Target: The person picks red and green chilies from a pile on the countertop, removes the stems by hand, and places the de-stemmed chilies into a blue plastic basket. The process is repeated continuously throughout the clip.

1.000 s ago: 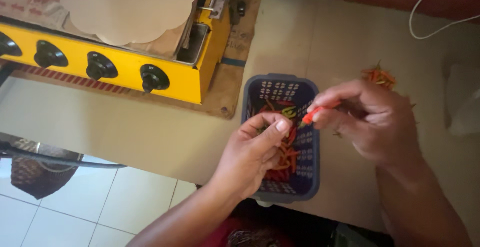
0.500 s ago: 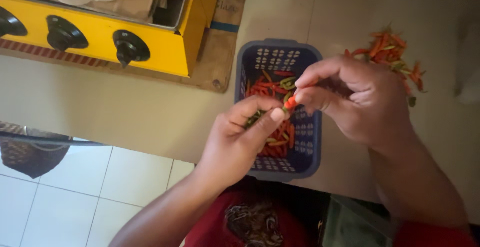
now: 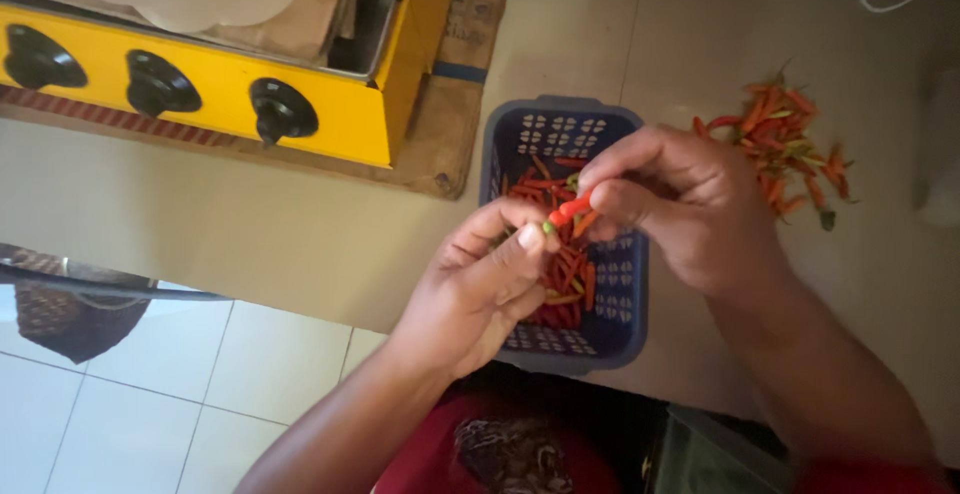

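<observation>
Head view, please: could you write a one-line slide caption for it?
Left hand and right hand pinch a red chili over a blue basket of chilies, beside a yellow stove.

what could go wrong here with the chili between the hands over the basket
1. The small red chili is pinched only at its ends, left hand at the green stem tip, right hand at the body; it may slip from the grip and miss the blue basket.
2. Bare fingers on chilies may pick up juice that stings.
3. The basket sits near the counter edge; a nudge might tip it off.
</observation>
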